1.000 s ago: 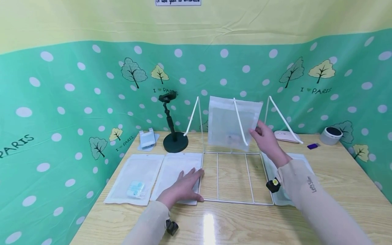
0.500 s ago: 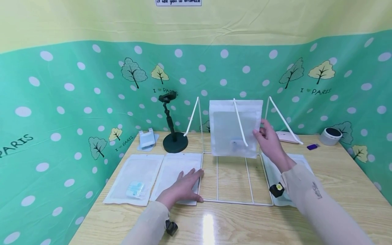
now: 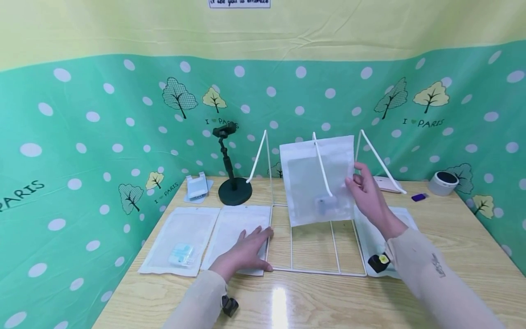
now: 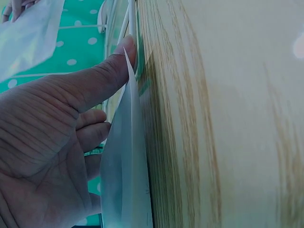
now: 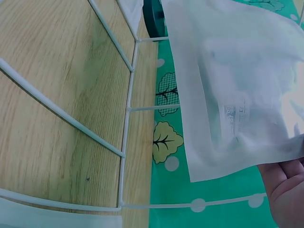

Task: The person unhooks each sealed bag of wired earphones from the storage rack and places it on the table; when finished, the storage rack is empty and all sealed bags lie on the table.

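Note:
My right hand [image 3: 370,198] pinches the right edge of a white translucent zip pouch [image 3: 302,178], with a small blurred packet showing inside. The pouch is tilted, its lower edge above the base of a white wire rack [image 3: 316,272]. The rack's middle prong [image 3: 322,167] crosses the pouch's front; whether it passes through a hole is unclear. My left hand [image 3: 246,251], fingers spread, rests at the rack's left side, over a flat white pouch [image 3: 242,221]. In the left wrist view, the thumb lies by that pouch's raised corner [image 4: 130,80]. The right wrist view shows the held pouch [image 5: 242,85] close up.
Another pouch [image 3: 193,228] with a blue item lies far left, and one more [image 3: 400,219] lies right of the rack. Behind stand a black stand [image 3: 235,192], a phone holder [image 3: 197,187], a purple USB stick [image 3: 419,197] and a white round device [image 3: 444,183].
The held pouch has come lower and nearer along the middle prong, and its tilt has changed. My right hand has moved slightly right and down with it. My left hand has stayed in place.

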A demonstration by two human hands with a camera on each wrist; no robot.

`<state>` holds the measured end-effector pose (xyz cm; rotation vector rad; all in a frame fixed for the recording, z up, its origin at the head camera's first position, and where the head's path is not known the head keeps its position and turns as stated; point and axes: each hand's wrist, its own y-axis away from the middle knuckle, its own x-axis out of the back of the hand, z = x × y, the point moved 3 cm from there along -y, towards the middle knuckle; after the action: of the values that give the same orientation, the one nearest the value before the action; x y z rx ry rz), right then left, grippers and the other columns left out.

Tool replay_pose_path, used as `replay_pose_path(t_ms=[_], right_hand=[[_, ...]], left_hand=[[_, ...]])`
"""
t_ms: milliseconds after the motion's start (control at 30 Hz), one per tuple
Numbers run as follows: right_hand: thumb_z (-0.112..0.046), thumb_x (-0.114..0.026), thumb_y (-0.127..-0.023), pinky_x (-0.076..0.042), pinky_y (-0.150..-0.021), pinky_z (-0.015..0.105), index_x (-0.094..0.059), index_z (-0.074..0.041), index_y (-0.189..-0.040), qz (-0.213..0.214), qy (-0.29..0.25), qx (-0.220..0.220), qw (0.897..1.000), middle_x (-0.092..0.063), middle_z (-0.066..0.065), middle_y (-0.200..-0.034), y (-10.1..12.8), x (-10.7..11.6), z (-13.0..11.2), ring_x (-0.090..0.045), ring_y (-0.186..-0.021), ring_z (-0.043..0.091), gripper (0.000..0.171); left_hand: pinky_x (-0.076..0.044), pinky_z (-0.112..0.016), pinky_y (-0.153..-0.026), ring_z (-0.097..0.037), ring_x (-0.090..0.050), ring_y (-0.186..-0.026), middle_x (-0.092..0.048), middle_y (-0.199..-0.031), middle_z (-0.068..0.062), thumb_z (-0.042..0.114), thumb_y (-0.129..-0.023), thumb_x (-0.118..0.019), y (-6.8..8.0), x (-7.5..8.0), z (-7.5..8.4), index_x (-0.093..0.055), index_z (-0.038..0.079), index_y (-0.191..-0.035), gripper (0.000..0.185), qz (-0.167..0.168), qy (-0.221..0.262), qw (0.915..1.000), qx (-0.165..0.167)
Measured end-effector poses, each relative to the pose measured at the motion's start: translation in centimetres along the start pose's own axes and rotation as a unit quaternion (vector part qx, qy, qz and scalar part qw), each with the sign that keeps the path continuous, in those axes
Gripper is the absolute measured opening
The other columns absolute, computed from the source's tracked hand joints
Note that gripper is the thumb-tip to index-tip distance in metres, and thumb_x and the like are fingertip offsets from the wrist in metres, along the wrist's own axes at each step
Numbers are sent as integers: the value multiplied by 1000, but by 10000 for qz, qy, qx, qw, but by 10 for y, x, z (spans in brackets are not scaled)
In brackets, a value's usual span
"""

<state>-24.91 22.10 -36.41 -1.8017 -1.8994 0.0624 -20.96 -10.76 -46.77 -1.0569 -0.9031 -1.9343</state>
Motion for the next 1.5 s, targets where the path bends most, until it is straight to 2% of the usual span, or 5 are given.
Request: replay_pose_path(t_ms=[267,533,967,1233,1500], right_hand=[[-23,-40,-106,-48,-89,27,-29,-13,-144,-178,155,-21,9997,-59,22,-128,12,4,-3,-56,-116,22,41],[-21,-42,-105,-47,-84,17,-31,-8,-140,-100,247,11,9996,-62,20,-123,23,6,-10,-57,-108,2,38],[-20,-42,-106,-50,-81,18,-33,-10,-139,-122,370,19,9992,-63,11,-123,43,9,-19,-58,-105,3,36],[-15,-44,-105,-51,-82,18,-36,-11,-140,-159,55,63,9998,-65,-9,-117,55,13,-25,-61,-104,4,36],[-16,-46,-104,-54,-80,21,-36,-13,-141,-141,227,-29,9996,-67,-5,-115,66,15,-29,-64,-100,6,38]], left_hand=[[-9,-59,-116,-29,-21,-146,-33,-156,-4,45,-69,-86,0,1,0,-35,17,-151,101,34,-65,10000,-58],[-11,-60,-115,-29,-23,-146,-35,-155,-4,46,-68,-86,-1,0,0,-38,17,-149,100,60,-143,9999,-59],[-10,-60,-116,-29,-23,-146,-35,-156,-5,46,-68,-86,0,1,0,-39,17,-149,97,7,-84,10000,-5],[-9,-59,-116,-28,-22,-146,-34,-156,-4,46,-68,-86,0,0,-1,-39,18,-149,98,20,-31,10000,4],[-8,-59,-116,-28,-21,-147,-34,-156,-5,45,-68,-86,0,0,-1,-37,17,-150,100,14,29,10000,-21]])
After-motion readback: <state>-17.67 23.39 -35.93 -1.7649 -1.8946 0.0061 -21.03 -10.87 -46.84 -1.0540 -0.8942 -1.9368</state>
